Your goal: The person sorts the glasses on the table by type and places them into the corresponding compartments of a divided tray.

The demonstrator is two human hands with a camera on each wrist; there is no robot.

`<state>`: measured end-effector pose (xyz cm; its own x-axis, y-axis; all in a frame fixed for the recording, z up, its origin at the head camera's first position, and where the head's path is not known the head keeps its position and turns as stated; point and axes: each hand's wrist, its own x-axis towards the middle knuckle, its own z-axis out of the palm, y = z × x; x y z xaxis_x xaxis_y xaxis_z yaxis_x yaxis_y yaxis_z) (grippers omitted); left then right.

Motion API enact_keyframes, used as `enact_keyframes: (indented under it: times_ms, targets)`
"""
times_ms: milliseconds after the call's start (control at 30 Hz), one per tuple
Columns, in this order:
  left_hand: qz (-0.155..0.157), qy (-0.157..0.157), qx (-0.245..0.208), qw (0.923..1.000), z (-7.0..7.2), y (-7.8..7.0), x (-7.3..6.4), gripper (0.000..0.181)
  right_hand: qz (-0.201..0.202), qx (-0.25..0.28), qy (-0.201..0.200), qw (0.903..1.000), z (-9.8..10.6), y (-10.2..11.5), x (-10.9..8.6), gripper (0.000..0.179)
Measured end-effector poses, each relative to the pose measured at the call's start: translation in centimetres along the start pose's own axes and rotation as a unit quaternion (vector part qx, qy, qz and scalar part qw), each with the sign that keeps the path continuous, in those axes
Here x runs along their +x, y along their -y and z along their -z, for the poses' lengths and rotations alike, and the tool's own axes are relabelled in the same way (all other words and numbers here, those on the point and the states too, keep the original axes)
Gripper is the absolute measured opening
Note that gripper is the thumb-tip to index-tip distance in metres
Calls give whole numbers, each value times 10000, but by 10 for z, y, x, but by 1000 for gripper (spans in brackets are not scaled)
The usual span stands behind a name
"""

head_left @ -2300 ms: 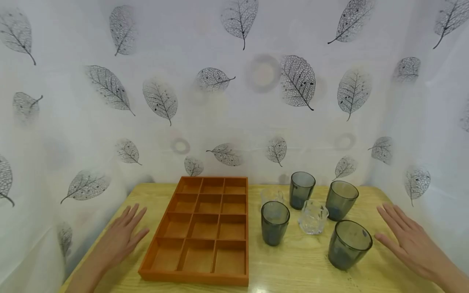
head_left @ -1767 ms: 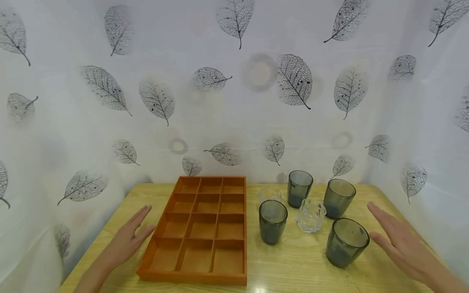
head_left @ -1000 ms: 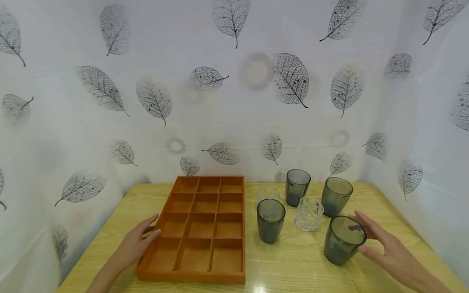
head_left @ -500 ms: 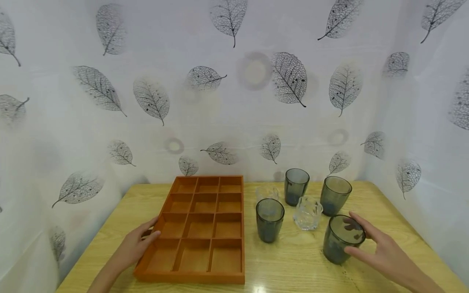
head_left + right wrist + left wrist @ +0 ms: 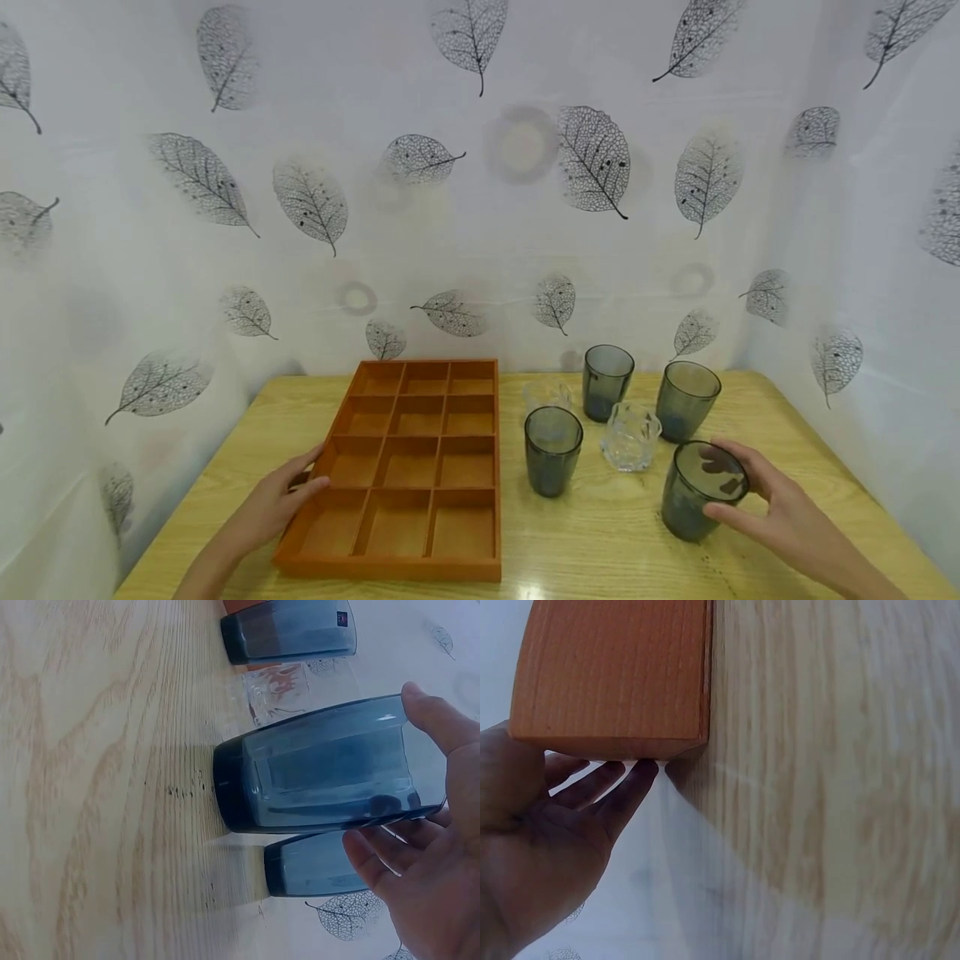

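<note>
On the table's left half lies an orange-brown wooden divided tray (image 5: 375, 569) with several compartments. My left hand (image 5: 266, 510) grips its left side, thumb at the rim; the left wrist view shows the fingertips (image 5: 646, 768) against the outer wall. At right, my right hand (image 5: 787, 517) holds an upright smoky grey drinking glass (image 5: 686, 504) near the rim. In the right wrist view, the thumb (image 5: 435, 720) lies on one side of this glass and the other fingers on the opposite side. Its base is at the tabletop.
Three more grey glasses stand beyond: one near the tray (image 5: 552, 467), one at the back (image 5: 606, 392), one back right (image 5: 684, 412). Among them are a clear glass cup (image 5: 630, 446) and another clear cup (image 5: 543, 394), partly hidden. A leaf-print curtain (image 5: 465, 233) surrounds the table (image 5: 585, 550).
Both hands have moved inward from the table's sides. The left has come to the tray's left edge; the right has closed round the nearest grey glass. Little differs over the last half second.
</note>
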<state>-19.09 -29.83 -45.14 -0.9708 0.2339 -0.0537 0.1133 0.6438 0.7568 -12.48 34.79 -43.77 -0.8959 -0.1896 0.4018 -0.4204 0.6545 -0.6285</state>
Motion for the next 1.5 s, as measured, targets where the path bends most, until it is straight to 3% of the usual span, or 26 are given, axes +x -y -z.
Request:
enact_keyframes:
  times_ms: [233,433,1267,1500]
  targets:
    - [137,56,-179,9997,1,1,-2,69,-510,-327,-185,9980,-3,8,0,77]
    - [135,38,-173,9998,1,3,-2,69,-1018,-501,-75,9935,-5,17,1,78]
    - [142,119,-127,9997,2,4,0,69,-495,-332,-2,9982,-30,72,17,78]
    - [229,138,-161,9995,2,2,1,71,64,6,-69,10000,-38,81,19,81]
